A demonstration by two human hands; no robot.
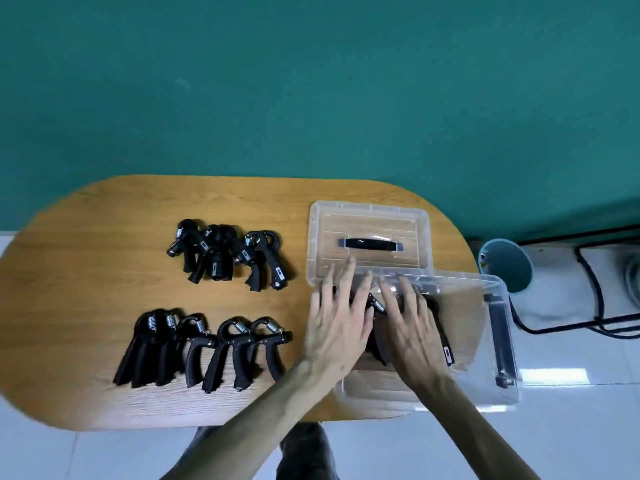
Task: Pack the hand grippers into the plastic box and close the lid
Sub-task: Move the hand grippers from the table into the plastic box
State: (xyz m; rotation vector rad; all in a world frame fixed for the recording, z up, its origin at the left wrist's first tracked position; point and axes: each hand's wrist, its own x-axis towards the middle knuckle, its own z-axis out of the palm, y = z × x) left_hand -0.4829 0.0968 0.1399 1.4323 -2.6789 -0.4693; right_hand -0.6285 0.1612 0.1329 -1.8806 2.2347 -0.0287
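Packing looks barely begun: both the left hand (337, 327) and right hand (410, 327) press flat, fingers straight, on hand grippers inside the plastic box (498, 341), while 2 groups of grippers (204, 348) wait on the table (86, 271) and the lid (369, 237) lies off.

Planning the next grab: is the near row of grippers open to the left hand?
Probably yes: the near row of grippers lies uncovered on the table, beside the left hand.

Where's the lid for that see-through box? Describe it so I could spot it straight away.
Start at the wooden table and find the clear plastic box at its right end, where both hands are. The lid lies flat on the table at the box's far side. It alone has a dark carrying handle across its middle.
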